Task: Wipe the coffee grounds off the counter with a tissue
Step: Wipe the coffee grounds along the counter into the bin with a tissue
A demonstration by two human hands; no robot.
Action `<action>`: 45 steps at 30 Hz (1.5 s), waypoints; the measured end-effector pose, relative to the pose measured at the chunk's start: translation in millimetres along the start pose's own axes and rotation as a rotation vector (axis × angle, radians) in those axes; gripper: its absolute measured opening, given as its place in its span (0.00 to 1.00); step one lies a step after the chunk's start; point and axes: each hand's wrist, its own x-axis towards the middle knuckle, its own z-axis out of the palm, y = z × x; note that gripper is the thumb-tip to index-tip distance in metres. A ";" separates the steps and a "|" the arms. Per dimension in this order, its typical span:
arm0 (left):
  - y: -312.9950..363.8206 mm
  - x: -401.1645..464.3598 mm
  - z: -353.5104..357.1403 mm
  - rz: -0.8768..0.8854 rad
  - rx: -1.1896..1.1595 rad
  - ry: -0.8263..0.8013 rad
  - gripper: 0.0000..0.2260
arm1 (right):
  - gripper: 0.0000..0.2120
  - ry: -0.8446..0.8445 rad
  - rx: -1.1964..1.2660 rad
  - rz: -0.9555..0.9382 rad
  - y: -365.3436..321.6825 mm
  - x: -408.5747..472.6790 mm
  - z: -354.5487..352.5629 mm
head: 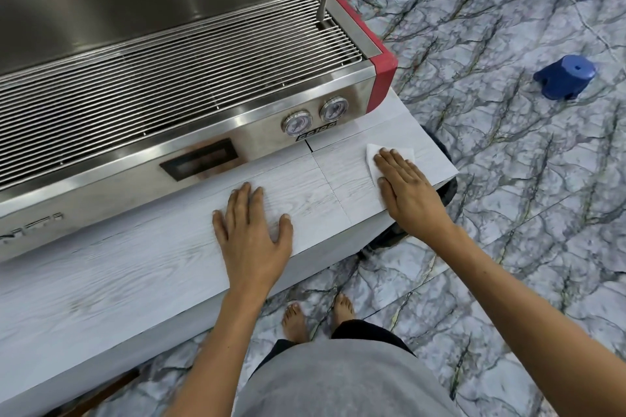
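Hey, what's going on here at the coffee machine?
A person is wiping the pale wood-grain counter in front of an espresso machine. The right hand presses a white tissue flat near the counter's right end, fingers straight. The left hand rests open on the counter beside it, holding nothing. No coffee grounds can be made out on the surface from this view. Two blue stools stand on the marbled floor.
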 end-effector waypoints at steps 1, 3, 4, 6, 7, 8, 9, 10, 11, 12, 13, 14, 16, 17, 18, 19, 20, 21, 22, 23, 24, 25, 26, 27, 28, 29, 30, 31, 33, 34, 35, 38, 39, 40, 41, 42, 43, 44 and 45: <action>6.3 1.5 2.5 0.010 -0.014 -0.011 0.30 | 0.23 0.000 0.002 -0.001 1.9 0.6 -0.5; 19.7 3.8 7.8 0.040 -0.036 -0.032 0.30 | 0.23 -0.002 0.013 -0.006 4.6 0.6 -0.5; 26.2 4.8 10.6 0.056 -0.044 -0.043 0.30 | 0.23 0.000 0.019 -0.010 5.4 0.7 -0.2; 38.4 6.2 15.7 0.085 -0.051 -0.060 0.30 | 0.23 0.012 0.032 -0.017 6.8 1.2 0.6; 43.9 6.9 18.2 0.096 -0.049 -0.069 0.30 | 0.22 0.017 0.039 -0.019 7.5 1.8 1.2; 49.1 7.7 20.7 0.104 -0.045 -0.078 0.31 | 0.22 0.020 0.051 -0.019 8.5 2.2 2.0; 53.9 8.6 23.1 0.110 -0.042 -0.083 0.31 | 0.22 0.023 0.071 -0.017 9.4 2.8 2.6; 58.0 9.6 25.8 0.115 -0.035 -0.083 0.31 | 0.22 0.027 0.099 -0.010 10.1 3.3 3.0; 61.5 10.6 28.4 0.120 -0.017 -0.081 0.30 | 0.21 0.035 0.133 0.003 10.4 4.0 3.0; 64.0 11.2 30.8 0.126 0.013 -0.074 0.30 | 0.21 0.047 0.169 0.020 10.3 4.3 2.1; 65.5 11.5 32.7 0.131 0.046 -0.063 0.30 | 0.20 0.064 0.204 0.037 9.4 4.3 0.8; 66.2 11.8 34.2 0.134 0.072 -0.052 0.30 | 0.19 0.084 0.231 0.046 7.9 3.7 -0.7; 66.6 11.8 35.7 0.133 0.095 -0.044 0.29 | 0.18 0.111 0.237 0.011 2.7 0.7 -3.7; 66.5 11.7 36.1 0.132 0.101 -0.043 0.29 | 0.18 0.104 0.221 -0.030 -0.3 -1.1 -3.6; 66.6 11.6 36.2 0.131 0.108 -0.042 0.29 | 0.18 0.082 0.204 -0.070 -3.6 -2.9 -2.3; 66.7 11.5 36.1 0.131 0.116 -0.042 0.29 | 0.19 0.056 0.187 -0.100 -7.1 -4.0 -0.2; 66.8 11.7 36.3 0.130 0.122 -0.042 0.29 | 0.19 0.034 0.171 -0.118 -10.2 -4.7 2.5; 67.0 11.8 36.4 0.128 0.127 -0.043 0.29 | 0.20 0.023 0.151 -0.128 -12.9 -5.1 5.5; 67.2 11.8 36.5 0.127 0.131 -0.045 0.29 | 0.20 0.021 0.130 -0.132 -15.0 -5.0 8.1; 67.6 11.7 36.3 0.126 0.132 -0.045 0.29 | 0.20 0.024 0.110 -0.131 -16.7 -4.2 10.0; 67.8 11.6 36.2 0.125 0.132 -0.042 0.29 | 0.20 0.026 0.095 -0.124 -17.8 -2.6 11.1; 68.1 11.6 36.0 0.125 0.134 -0.040 0.30 | 0.20 0.026 0.081 -0.114 -18.4 -0.5 11.5; 68.3 11.6 35.7 0.125 0.135 -0.037 0.30 | 0.21 0.025 0.067 -0.104 -18.5 1.9 11.6; 68.4 11.6 35.6 0.126 0.137 -0.036 0.30 | 0.21 0.024 0.050 -0.096 -17.7 4.3 11.3; 68.5 11.5 35.4 0.126 0.140 -0.036 0.30 | 0.21 0.020 0.034 -0.089 -16.4 6.8 10.6; 68.6 11.5 35.1 0.126 0.142 -0.039 0.30 | 0.22 0.017 0.022 -0.081 -14.3 9.1 9.8; 68.5 11.5 35.0 0.126 0.144 -0.042 0.30 | 0.22 0.014 0.014 -0.072 -11.8 11.0 8.9; 68.2 11.6 34.8 0.125 0.144 -0.045 0.30 | 0.22 0.013 0.009 -0.062 -9.3 11.9 7.7; 67.8 11.2 34.7 0.123 0.144 -0.049 0.31 | 0.22 0.019 0.002 -0.041 -5.4 10.1 6.1; 67.8 11.1 34.7 0.122 0.143 -0.049 0.31 | 0.22 0.025 -0.001 -0.032 -4.3 8.0 5.4; 68.1 11.0 34.8 0.121 0.142 -0.048 0.30 | 0.22 0.030 -0.002 -0.025 -4.0 5.5 4.9; 68.9 11.3 35.7 0.114 0.139 -0.040 0.30 | 0.23 0.021 -0.007 -0.019 -7.0 2.1 3.5; 69.1 11.4 36.0 0.112 0.140 -0.040 0.30 | 0.23 0.012 -0.007 -0.022 -8.2 3.7 2.7; 69.1 11.3 36.2 0.111 0.141 -0.041 0.30 | 0.23 0.004 -0.006 -0.028 -9.2 6.6 2.2; 69.0 11.3 36.2 0.112 0.140 -0.042 0.30 | 0.24 -0.001 -0.004 -0.034 -9.9 10.1 1.8; 68.7 11.2 36.3 0.113 0.139 -0.042 0.30 | 0.24 -0.005 0.001 -0.036 -9.7 13.9 1.7; 68.6 11.4 36.4 0.115 0.136 -0.041 0.29 | 0.24 -0.008 0.007 -0.032 -8.8 17.7 1.6; 68.6 11.4 36.2 0.115 0.132 -0.038 0.29 | 0.24 -0.010 0.014 -0.021 -7.1 20.9 1.4; 69.0 11.5 36.4 0.115 0.129 -0.035 0.29 | 0.24 -0.012 0.019 -0.008 -4.4 23.2 1.4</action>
